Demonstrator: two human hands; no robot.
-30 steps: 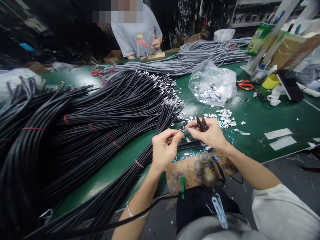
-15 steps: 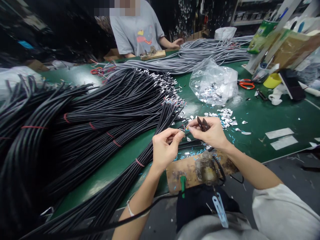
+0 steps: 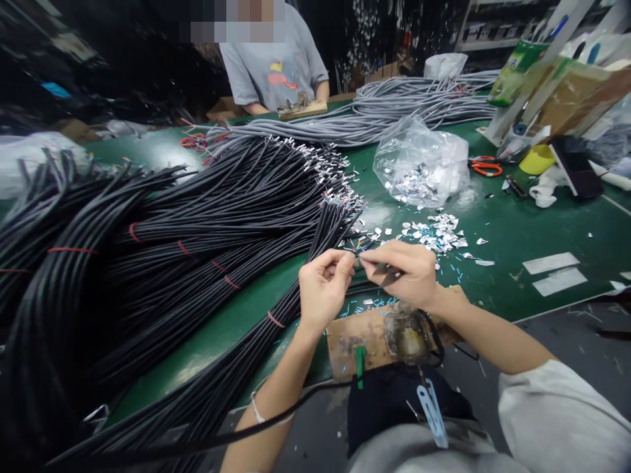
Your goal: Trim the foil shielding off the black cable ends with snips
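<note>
My left hand [image 3: 323,289] is closed in a pinch on the end of a black cable, most of it hidden by the fingers. Thin coloured wires [image 3: 359,247] fan out of that end between my two hands. My right hand [image 3: 409,272], just to the right, has its fingertips at the wires and is closed round small dark cutters [image 3: 392,274], partly covered by the fingers. Below and left of my left hand runs a bundle of black cables [image 3: 256,338] tied with a reddish band.
Large black cable bundles [image 3: 162,263] fill the left; grey cables [image 3: 394,98] lie at the back. A clear plastic bag [image 3: 424,161], silvery scraps [image 3: 438,231] and orange-handled scissors [image 3: 487,166] sit right. A wooden board [image 3: 345,341] is near me. Opposite sits a person [image 3: 280,66].
My right hand has turned and moved slightly left, bringing the cutters down from upright towards the wires. My left hand shifted slightly left. The person opposite has drawn an outstretched hand in.
</note>
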